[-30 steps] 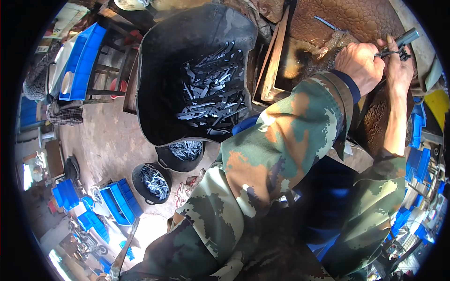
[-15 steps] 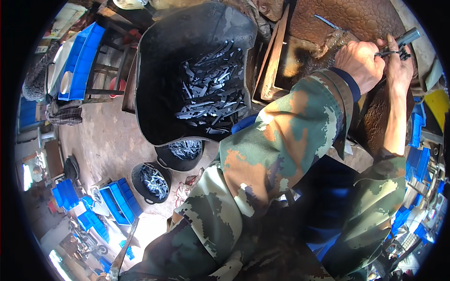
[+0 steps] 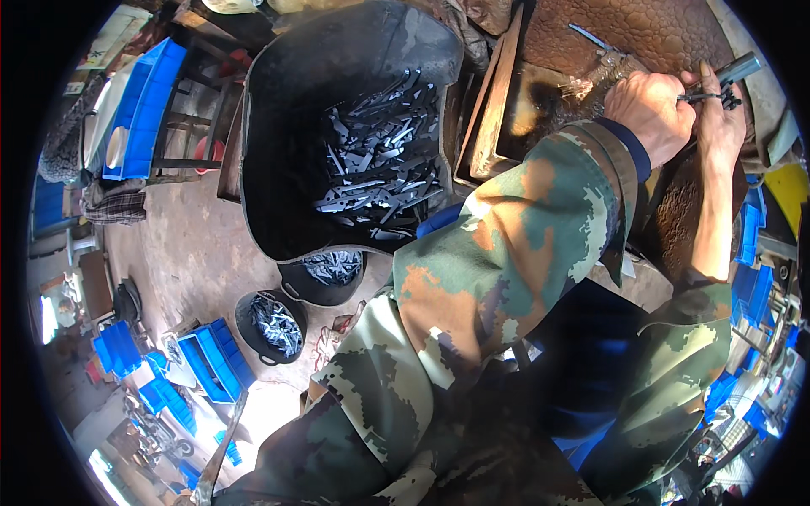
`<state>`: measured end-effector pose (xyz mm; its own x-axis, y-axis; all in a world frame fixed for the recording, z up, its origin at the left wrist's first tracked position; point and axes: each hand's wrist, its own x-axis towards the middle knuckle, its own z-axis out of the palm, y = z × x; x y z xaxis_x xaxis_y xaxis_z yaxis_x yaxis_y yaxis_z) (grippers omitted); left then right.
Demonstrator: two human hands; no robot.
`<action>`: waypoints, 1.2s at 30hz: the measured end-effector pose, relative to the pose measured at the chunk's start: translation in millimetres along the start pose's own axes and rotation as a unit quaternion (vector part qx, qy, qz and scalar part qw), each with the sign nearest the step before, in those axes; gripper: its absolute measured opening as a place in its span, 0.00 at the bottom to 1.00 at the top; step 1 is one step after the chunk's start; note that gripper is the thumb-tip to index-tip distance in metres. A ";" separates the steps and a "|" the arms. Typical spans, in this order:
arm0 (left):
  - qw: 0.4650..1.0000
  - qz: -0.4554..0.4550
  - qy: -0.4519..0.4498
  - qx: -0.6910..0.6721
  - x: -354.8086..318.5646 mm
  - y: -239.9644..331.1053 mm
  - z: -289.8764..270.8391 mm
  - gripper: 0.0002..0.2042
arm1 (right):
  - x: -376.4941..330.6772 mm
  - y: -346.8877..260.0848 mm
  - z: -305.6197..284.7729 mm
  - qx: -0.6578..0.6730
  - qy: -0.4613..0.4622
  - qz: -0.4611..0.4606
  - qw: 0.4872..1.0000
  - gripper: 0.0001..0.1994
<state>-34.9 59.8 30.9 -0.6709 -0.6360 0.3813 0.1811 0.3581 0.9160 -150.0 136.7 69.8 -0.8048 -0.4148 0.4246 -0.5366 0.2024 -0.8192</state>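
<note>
My left hand (image 3: 645, 110) is a closed fist at the upper right, over a brown crusted work surface (image 3: 624, 21); what its fingers hold is hidden. Just right of it, my right hand (image 3: 720, 126) is closed, with a finger laid over a smooth grey metal rod (image 3: 739, 67) that juts out to the right. Thin black pieces (image 3: 731, 101) stick out between the two hands. Left of my fist, pale streaks (image 3: 577, 88) show over the wet brown surface. A narrow blue-grey metal strip (image 3: 588, 35) lies on the crust above.
A large black tub (image 3: 283, 126) holds many dark, flat metal pieces (image 3: 384, 160). Below it stand two smaller black buckets (image 3: 245, 331) of similar pieces. A wooden frame (image 3: 494, 110) edges the work spot. Blue bins (image 3: 152, 101) sit at left, with more blue bins (image 3: 749, 299) at right.
The pale streaks left of my fist look brighter and more spread. My hands and the grey rod have barely shifted.
</note>
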 end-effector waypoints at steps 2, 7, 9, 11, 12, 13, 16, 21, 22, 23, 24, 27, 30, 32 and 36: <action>1.000 0.002 0.001 -0.005 0.0 -0.2 -0.8 0.12 | 0.2 -0.2 0.0 -0.007 0.000 -0.003 1.000 0.14; 0.999 0.008 0.027 -0.017 1.9 -2.1 -2.9 0.11 | -1.2 -6.5 0.5 -0.036 -0.017 0.005 0.999 0.13; 1.000 0.012 0.004 0.001 2.6 -1.2 -4.6 0.11 | -0.5 -5.3 0.7 -0.028 -0.014 0.007 0.999 0.13; 1.000 0.007 0.001 -0.005 2.9 1.9 -4.5 0.11 | 1.4 -3.3 -0.7 -0.022 -0.010 0.009 1.000 0.13; 1.000 0.001 0.001 -0.010 2.2 1.9 -3.3 0.11 | 1.8 -2.1 -1.1 -0.019 -0.007 0.008 1.000 0.13; 1.000 0.002 0.000 -0.011 2.0 2.3 -1.5 0.11 | 1.9 -2.2 -2.2 -0.015 -0.002 0.007 1.000 0.13; 0.999 0.022 0.050 -0.005 0.1 1.0 -1.9 0.12 | -1.8 -8.2 1.5 -0.028 -0.005 0.015 0.999 0.13; 0.998 0.022 0.056 0.001 -1.0 1.0 1.9 0.12 | -1.6 -4.3 -0.4 -0.026 0.000 0.003 1.000 0.14; 0.998 0.022 0.055 0.000 -1.2 1.4 2.2 0.12 | -1.4 -3.4 -1.3 -0.025 -0.002 0.000 1.000 0.14; 0.999 0.019 0.045 0.002 -1.8 1.5 2.0 0.12 | -1.6 -2.6 -1.8 -0.025 -0.002 0.000 1.000 0.14; 0.999 0.017 0.035 0.004 -1.4 1.8 1.2 0.12 | -1.0 -2.4 -1.5 -0.020 0.000 0.001 1.000 0.15; 0.999 0.027 0.035 0.008 -0.2 2.7 -0.8 0.12 | -1.7 -4.9 -0.8 -0.019 0.002 0.002 1.000 0.15; 0.999 0.017 0.027 0.009 -0.6 2.8 -1.2 0.12 | -0.9 -4.9 -0.7 -0.026 0.004 0.003 1.000 0.15; 0.999 0.030 0.042 0.008 0.0 1.0 0.3 0.12 | -0.1 -4.8 -0.3 -0.029 0.004 0.004 1.000 0.15; 0.998 0.040 0.054 -0.012 1.3 -0.5 2.7 0.12 | 1.6 -0.6 -0.6 -0.003 0.000 0.003 1.000 0.15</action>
<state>-37.8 60.7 30.5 -0.5726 -0.6761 0.4637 0.2495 0.3951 0.8841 -151.1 136.4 71.2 -0.8078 -0.4130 0.4207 -0.5339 0.2101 -0.8190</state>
